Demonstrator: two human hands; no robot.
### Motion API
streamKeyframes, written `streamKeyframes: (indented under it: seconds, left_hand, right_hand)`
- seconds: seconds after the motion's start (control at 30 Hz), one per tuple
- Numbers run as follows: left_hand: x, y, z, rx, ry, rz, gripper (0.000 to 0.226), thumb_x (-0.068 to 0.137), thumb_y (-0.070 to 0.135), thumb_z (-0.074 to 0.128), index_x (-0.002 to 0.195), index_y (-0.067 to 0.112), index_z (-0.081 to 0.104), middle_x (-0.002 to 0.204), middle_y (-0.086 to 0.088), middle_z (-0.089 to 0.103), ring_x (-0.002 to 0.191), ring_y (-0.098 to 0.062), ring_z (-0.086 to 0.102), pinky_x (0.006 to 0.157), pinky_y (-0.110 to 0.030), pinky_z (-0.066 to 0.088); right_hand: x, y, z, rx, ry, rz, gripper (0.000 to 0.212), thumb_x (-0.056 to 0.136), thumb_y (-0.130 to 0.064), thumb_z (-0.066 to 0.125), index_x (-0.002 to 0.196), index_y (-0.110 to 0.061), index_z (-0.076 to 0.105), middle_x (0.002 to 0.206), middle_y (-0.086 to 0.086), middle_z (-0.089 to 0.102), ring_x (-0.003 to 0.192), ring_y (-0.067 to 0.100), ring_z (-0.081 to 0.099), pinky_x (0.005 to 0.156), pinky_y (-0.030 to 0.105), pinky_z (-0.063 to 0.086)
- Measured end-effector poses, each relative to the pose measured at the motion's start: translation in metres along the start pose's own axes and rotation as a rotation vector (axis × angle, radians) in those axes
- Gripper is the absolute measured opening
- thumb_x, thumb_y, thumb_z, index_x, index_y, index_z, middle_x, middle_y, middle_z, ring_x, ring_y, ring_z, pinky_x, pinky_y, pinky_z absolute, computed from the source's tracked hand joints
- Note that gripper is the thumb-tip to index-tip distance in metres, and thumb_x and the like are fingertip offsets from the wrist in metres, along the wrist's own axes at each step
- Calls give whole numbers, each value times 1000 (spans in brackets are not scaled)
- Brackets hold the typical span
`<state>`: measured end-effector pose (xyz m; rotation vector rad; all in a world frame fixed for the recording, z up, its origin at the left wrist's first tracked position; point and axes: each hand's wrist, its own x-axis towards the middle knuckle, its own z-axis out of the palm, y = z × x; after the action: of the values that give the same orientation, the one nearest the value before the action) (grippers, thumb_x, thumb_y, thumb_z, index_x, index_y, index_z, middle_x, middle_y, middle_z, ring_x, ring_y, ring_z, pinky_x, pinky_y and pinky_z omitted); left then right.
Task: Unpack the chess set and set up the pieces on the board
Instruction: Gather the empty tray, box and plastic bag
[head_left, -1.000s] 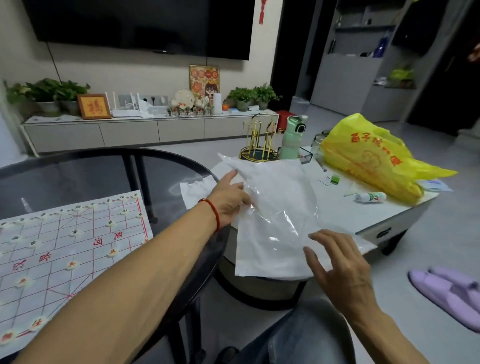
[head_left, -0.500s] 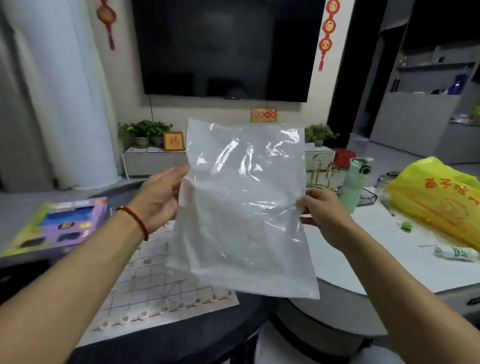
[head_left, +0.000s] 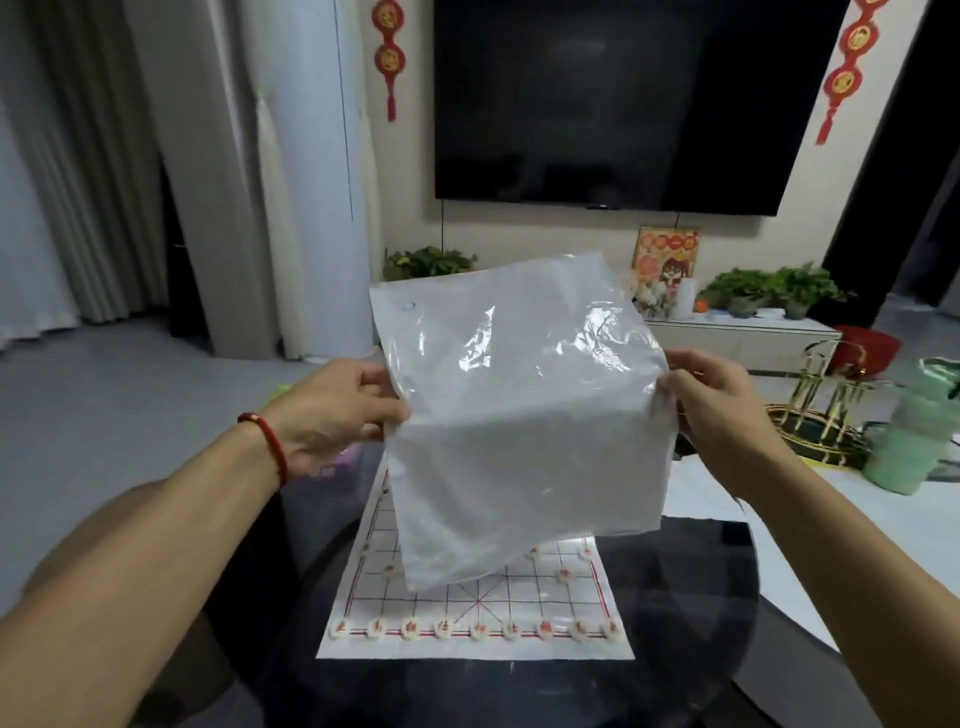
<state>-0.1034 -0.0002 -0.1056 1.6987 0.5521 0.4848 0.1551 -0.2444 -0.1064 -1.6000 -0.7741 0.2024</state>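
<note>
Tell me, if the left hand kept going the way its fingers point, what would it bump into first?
Probably the plastic bag. The left hand already pinches the bag's left edge, fingers pointing right, toward the right hand on the far edge. Depth is hard to judge.

red characters mark the round pieces (head_left: 475, 630) in the near row of the board (head_left: 597, 613), too blurred to read. the poster (head_left: 666, 260) under the tv carries printing that cannot be read either.
</note>
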Motion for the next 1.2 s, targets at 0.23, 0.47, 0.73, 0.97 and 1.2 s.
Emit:
streamKeyframes:
  seconds: [0.23,0.47,0.73,0.97,1.2]
  left_hand:
    - [0,14,-18,-163,280,111,23,88,-11,64,100,8,70,99,-10,76,88,-20,71,82,-33,60]
    - [11,19,-25,-609,444,76,23,87,0,70,108,6,72,96,-10,77,77,-16,70,68,-27,60]
    - [2,22,-32,-450,499,245,39,81,-7,73,115,11,70,94,-9,70,84,-20,69,74,-29,59]
    - [-7,36,-40,-206,562,354,23,87,0,71,106,13,71,86,-8,68,80,-20,66,71,-30,58]
    - [-8,55,-35,446,663,580,30,85,51,71,107,31,70,113,-9,62,97,-13,56,94,-30,51]
  right_hand:
    - [2,-18,21,79,69,-44,34,100,-3,45,119,-18,69,95,-1,74,68,5,68,59,27,60]
    - [2,-27,32,93,78,-25,37,102,-10,53,136,-25,54,95,7,70,81,21,66,61,35,60]
    - [2,-27,24,52,-93,-218,31,97,-11,63,125,-24,67,103,2,74,95,16,70,75,25,61]
    - [12,-39,15,-110,-14,-358,12,86,-20,74,98,-20,74,93,-3,73,89,11,70,77,22,60]
    - [15,-59,26,14,-54,-489,10,103,-24,56,99,-14,54,80,3,64,69,9,57,56,25,48]
